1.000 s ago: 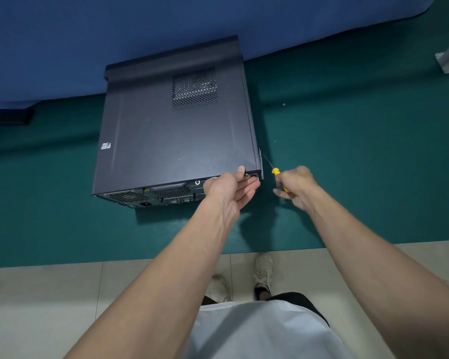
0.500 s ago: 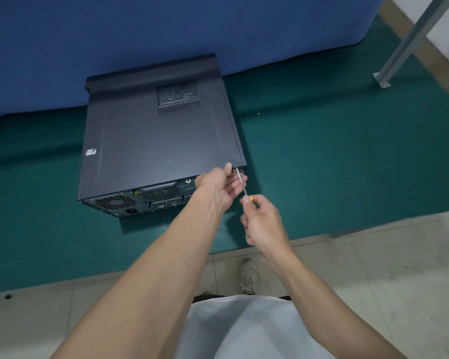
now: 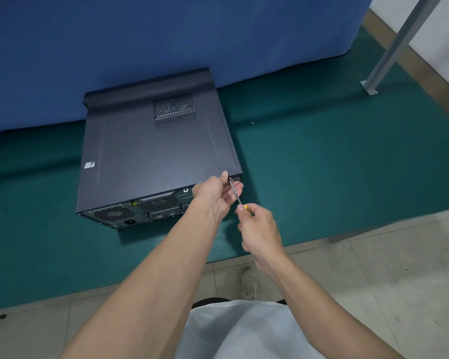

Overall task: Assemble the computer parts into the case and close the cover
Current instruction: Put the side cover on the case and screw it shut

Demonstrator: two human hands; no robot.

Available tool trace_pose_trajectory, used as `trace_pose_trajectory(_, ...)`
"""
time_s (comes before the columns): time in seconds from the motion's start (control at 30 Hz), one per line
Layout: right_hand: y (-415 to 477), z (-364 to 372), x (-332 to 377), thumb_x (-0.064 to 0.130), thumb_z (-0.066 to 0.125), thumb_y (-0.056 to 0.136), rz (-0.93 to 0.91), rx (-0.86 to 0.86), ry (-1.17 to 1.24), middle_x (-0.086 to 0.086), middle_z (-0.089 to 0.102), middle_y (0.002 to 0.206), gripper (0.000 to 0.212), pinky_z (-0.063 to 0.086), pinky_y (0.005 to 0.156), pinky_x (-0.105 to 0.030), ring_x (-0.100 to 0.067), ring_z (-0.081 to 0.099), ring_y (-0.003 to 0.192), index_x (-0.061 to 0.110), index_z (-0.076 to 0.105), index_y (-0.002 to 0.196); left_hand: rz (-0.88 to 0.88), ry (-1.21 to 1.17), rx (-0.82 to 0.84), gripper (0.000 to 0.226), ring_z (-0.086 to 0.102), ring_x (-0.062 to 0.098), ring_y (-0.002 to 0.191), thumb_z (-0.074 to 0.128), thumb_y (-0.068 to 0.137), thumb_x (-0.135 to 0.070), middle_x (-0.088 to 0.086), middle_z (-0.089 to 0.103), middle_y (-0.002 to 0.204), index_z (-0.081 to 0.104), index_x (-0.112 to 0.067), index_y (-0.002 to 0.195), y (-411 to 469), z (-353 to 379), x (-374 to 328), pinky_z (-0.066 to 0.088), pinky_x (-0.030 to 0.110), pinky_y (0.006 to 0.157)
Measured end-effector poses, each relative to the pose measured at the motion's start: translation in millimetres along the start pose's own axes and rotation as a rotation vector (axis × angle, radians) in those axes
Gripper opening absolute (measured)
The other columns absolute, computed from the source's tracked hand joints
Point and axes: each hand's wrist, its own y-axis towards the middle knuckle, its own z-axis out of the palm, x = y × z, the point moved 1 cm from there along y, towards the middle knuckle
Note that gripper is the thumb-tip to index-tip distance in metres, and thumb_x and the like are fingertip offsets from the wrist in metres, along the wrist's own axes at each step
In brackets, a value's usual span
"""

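A dark grey computer case lies flat on a green mat, its cover on and its rear ports facing me. My left hand is at the case's near right corner, thumb on the cover edge and fingers cupped under the screwdriver shaft. A yellow-handled screwdriver is gripped in my right hand; its tip touches the rear corner by my left thumb. Any screw at the tip is too small to make out.
The green mat ends at a tiled floor near my feet. A blue curtain hangs right behind the case. A grey metal post with a bolted foot stands at the far right. A tiny loose bit lies on the mat.
My right hand has swung in from the right of the case and set the screwdriver tip against the rear corner. My left hand stayed at that corner. The view has shifted.
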Motion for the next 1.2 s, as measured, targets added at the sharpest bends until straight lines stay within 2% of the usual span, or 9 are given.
trace_pose_trajectory(0.27,0,2,3,0.029,0.046,0.099,0.042,0.013,0.070,0.000,0.041,0.058,0.031,0.027,0.052,-0.030,-0.016,0.030,0.048,0.009,0.052,0.076,0.007,-0.015,0.000,0.021,0.066,0.029,0.066,0.061,0.093,-0.006,0.024,0.066,0.082,0.057,0.008,0.109,3,-1,2,0.057,0.030,0.046)
trace_pose_trajectory(0.43,-1,-1,5,0.023,0.042,0.101,0.464,0.368,1.042,0.004,0.031,0.048,0.026,0.013,0.031,-0.016,-0.004,0.019,0.031,0.004,0.052,0.086,0.032,0.002,0.025,0.016,0.068,0.027,0.065,0.062,0.093,-0.008,0.022,0.067,0.083,0.057,0.006,0.092,3,-5,5,0.056,0.029,0.047)
trace_pose_trajectory(0.53,2,-4,2,0.023,0.043,0.097,0.597,0.466,1.302,0.003,0.032,0.049,0.026,0.013,0.031,-0.016,-0.004,0.022,0.029,0.006,0.052,0.081,0.044,0.059,0.130,0.011,0.071,0.027,0.068,0.060,0.093,-0.003,0.021,0.069,0.085,0.060,0.006,0.086,2,-10,9,0.057,0.029,0.052)
trace_pose_trajectory(0.67,2,-2,2,0.027,0.055,0.093,0.545,0.384,1.182,0.000,0.038,0.053,0.026,0.016,0.033,-0.017,-0.006,0.026,0.034,0.008,0.054,0.075,0.056,0.044,0.155,0.010,0.072,0.024,0.063,0.055,0.092,0.007,0.019,0.070,0.072,0.060,0.007,0.084,1,-8,13,0.059,0.028,0.055)
trace_pose_trajectory(0.83,-1,1,1,0.029,0.058,0.095,0.213,0.049,0.361,-0.002,0.046,0.062,0.027,0.024,0.038,-0.022,-0.009,0.032,0.043,0.009,0.057,0.077,0.121,0.022,0.084,0.009,0.070,0.023,0.056,0.066,0.083,0.010,0.016,0.068,0.061,0.061,0.007,0.077,3,-7,14,0.059,0.028,0.054)
trace_pose_trajectory(0.87,-1,3,2,0.029,0.054,0.097,0.219,0.051,0.369,-0.001,0.046,0.060,0.029,0.023,0.037,-0.022,-0.008,0.030,0.041,0.008,0.058,0.077,0.133,0.025,0.081,0.009,0.070,0.022,0.056,0.067,0.082,0.010,0.016,0.068,0.061,0.061,0.006,0.077,3,-7,15,0.059,0.027,0.054)
trace_pose_trajectory(1.03,0,4,7,0.029,0.045,0.100,0.598,0.326,1.144,0.000,0.038,0.050,0.033,0.018,0.030,-0.018,-0.005,0.023,0.033,0.002,0.053,0.083,0.105,0.031,0.170,0.009,0.073,0.024,0.067,0.059,0.092,0.002,0.017,0.072,0.073,0.061,0.007,0.085,3,-12,12,0.058,0.025,0.055)
trace_pose_trajectory(1.1,0,4,7,0.029,0.052,0.097,0.564,0.284,1.111,-0.002,0.040,0.053,0.029,0.019,0.031,-0.018,-0.006,0.026,0.034,0.003,0.054,0.083,0.091,0.033,0.172,0.011,0.073,0.025,0.066,0.055,0.093,0.004,0.019,0.072,0.072,0.060,0.009,0.085,4,-11,10,0.058,0.027,0.055)
trace_pose_trajectory(1.2,-3,2,5,0.027,0.066,0.090,0.358,0.113,0.762,-0.003,0.044,0.060,0.025,0.021,0.035,-0.020,-0.009,0.031,0.041,0.008,0.053,0.081,0.118,0.020,0.102,0.012,0.071,0.024,0.057,0.057,0.090,0.009,0.018,0.068,0.064,0.060,0.009,0.079,4,-8,11,0.057,0.027,0.051)
